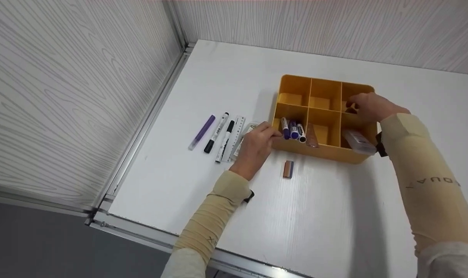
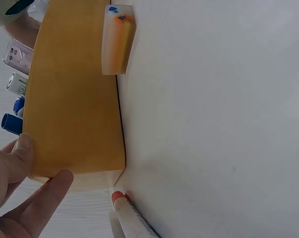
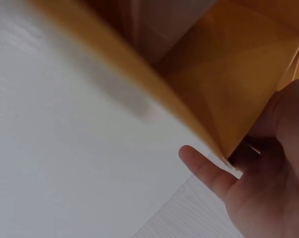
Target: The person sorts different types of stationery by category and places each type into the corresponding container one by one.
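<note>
A yellow organizer box with several compartments sits on the white table. My left hand grips its front left corner, fingertips at the rim and on the side wall. Beside those fingers, three markers stand in the front left compartment. A pinkish see-through strip leans in the compartment to their right. My right hand reaches into the back right compartment, its fingers bent down inside. In the right wrist view, the little finger lies outside the wall; I cannot tell what the others hold. A clear plastic case leans in the front right compartment.
Left of the box lie a purple pen, two black-and-white markers, a clear ruler and a flat clear pack partly behind my left hand. A small orange-and-blue block lies before the box. Panels border the table's left and back.
</note>
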The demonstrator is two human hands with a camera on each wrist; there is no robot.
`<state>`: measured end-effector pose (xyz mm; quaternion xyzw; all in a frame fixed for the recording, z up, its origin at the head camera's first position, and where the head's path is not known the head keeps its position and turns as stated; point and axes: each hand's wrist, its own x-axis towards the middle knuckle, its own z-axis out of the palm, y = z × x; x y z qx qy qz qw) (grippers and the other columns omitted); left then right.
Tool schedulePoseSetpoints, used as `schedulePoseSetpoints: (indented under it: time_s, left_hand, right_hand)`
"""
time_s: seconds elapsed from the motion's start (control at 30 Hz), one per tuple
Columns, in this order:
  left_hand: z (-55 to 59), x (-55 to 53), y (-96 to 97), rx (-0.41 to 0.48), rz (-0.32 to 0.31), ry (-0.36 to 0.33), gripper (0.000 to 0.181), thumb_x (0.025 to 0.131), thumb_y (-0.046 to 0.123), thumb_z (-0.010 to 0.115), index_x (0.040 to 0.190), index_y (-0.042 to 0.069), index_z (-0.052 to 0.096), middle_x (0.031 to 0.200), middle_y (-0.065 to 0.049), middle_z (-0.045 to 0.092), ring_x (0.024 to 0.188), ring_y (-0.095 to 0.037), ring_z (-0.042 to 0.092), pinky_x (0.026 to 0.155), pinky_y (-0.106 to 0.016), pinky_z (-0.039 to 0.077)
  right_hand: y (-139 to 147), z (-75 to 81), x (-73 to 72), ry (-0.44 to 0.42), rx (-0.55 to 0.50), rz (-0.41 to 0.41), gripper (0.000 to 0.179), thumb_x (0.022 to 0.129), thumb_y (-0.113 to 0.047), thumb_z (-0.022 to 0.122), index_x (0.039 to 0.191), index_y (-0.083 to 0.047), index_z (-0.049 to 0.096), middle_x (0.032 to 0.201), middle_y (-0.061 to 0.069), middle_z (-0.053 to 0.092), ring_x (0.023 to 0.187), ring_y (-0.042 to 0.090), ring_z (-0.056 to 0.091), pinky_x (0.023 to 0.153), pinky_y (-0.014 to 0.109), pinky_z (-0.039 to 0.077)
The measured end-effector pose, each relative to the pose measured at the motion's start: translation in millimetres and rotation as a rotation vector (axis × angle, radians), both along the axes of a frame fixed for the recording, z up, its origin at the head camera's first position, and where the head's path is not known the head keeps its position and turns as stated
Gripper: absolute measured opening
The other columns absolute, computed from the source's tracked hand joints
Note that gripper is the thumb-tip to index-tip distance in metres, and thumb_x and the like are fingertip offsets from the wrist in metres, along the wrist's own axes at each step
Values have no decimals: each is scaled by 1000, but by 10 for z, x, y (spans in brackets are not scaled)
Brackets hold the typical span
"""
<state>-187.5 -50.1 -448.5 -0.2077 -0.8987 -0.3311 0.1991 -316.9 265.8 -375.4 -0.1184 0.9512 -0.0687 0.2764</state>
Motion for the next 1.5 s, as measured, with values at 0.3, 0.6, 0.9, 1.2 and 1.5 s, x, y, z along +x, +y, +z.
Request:
schedulePoseSetpoints:
  time_s: [0.3,0.6,0.9,1.2,1.5]
  left_hand:
    - [19,4,2,-4,3,17,16,94,-2,61,95,9,74,94,-2,66,93,-15,70,84,-15,54]
    - [-28,-7,15,-11,13,-17,10,96,9,64,96,10,74,95,-1,65,93,-14,69,83,-17,55]
    - [-43,-48,17,-8,16,-32,13,96,6,62,96,10,74,96,-1,66,95,-14,69,83,-19,55]
    - [-46,-54,3,15,15,-42,10,95,9,64,95,10,74,95,0,65,92,-12,69,82,-18,55]
    - [-42,-57,18,26,16,-47,9,96,11,64,96,11,74,95,1,65,92,-11,68,83,-17,55]
  right_hand:
    - [56,168,153,153,-81,58,38,98,-2,36,131,4,53,127,31,57,104,40,60,92,56,53]
    - [122,289,533,367,-208,86,32,93,7,45,121,4,59,115,26,60,99,37,59,88,57,52]
    - [3,399,942,634,-274,59,25,96,0,49,118,1,61,105,21,61,85,33,60,75,53,56]
    - [-210,370,1396,854,-391,157,23,89,7,58,109,-1,64,101,14,64,79,24,61,68,21,52]
    - [-398,264,1813,924,-542,269,30,83,12,67,108,-4,67,104,9,65,82,17,60,67,15,47]
